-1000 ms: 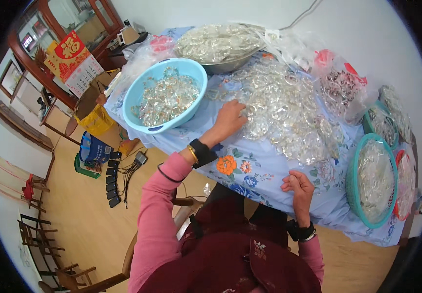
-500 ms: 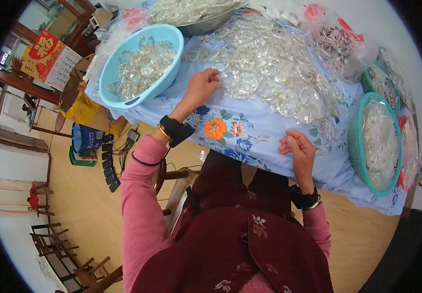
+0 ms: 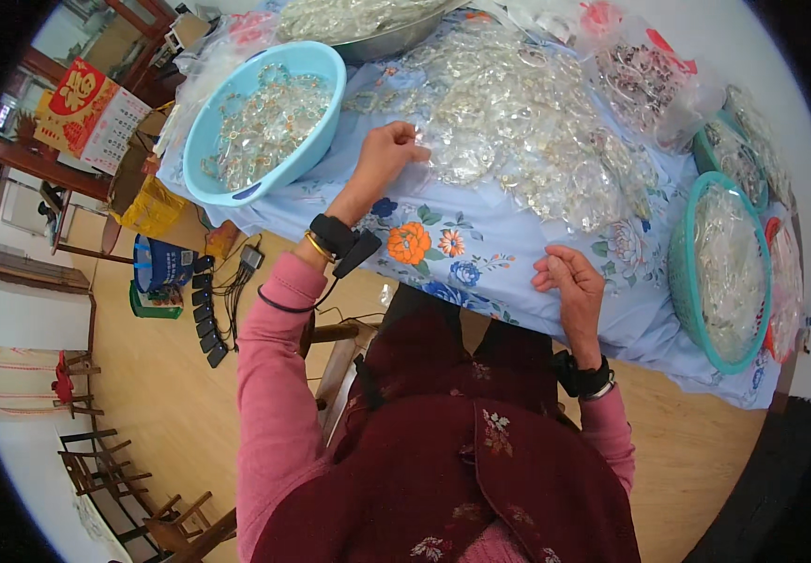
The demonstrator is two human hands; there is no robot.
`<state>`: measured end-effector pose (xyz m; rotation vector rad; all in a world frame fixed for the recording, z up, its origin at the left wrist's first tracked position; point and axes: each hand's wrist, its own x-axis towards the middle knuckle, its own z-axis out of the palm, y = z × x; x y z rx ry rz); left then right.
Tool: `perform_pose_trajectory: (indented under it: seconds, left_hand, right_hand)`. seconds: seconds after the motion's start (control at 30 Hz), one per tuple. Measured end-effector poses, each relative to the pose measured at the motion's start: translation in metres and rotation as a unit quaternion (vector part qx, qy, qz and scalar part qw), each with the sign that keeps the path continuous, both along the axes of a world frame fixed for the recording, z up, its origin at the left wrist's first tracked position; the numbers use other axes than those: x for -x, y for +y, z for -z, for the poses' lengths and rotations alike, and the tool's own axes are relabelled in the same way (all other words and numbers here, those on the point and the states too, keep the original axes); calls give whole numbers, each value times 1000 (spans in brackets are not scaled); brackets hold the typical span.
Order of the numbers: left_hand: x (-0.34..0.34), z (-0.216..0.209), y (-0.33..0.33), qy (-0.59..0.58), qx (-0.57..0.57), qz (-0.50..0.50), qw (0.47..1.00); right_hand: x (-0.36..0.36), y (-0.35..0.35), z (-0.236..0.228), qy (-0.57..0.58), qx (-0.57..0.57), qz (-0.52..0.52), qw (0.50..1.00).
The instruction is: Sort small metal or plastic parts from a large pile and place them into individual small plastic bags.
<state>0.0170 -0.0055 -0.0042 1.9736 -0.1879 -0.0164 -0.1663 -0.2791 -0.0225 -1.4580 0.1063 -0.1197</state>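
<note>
A broad pile of small clear plastic packets (image 3: 518, 122), with small shiny pieces inside, lies on the flowered blue tablecloth (image 3: 508, 267). At the left edge of this heap is my left hand (image 3: 386, 158), its thumb and fingers drawn together against the outermost packets. What lies between the fingertips, if anything, is too small to tell. My right hand (image 3: 576, 289) rests on the cloth in front of the pile, fingers curled in with the thumb against them, nothing visible in it. To the left of my left hand stands a light blue basin (image 3: 325, 131) with loose ring-like trinkets and packets inside.
At the right stands a turquoise basket (image 3: 682, 291) of clear packets, with a green basket (image 3: 705, 155) behind it. A metal bowl (image 3: 396, 42) heaped with packets and a clear bag of dark pieces (image 3: 644, 89) sit at the back. Cables (image 3: 236, 281) lie on the floor.
My left hand has moved slightly right and away from me, its fingertips now at the pile's edge. My right hand stays in nearly the same place. The view has shifted a little.
</note>
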Motion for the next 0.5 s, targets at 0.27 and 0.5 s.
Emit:
perform_pose_trajectory:
  seconds: [0.27,0.5]
  left_hand:
    - [17,-26,-15,135,249,39,958]
    - [5,-35,-39,151,242,53,957]
  right_hand:
    - [0,-3,2,-2,19,-17,1000]
    - [1,-3,2,-3,17,-14,1000]
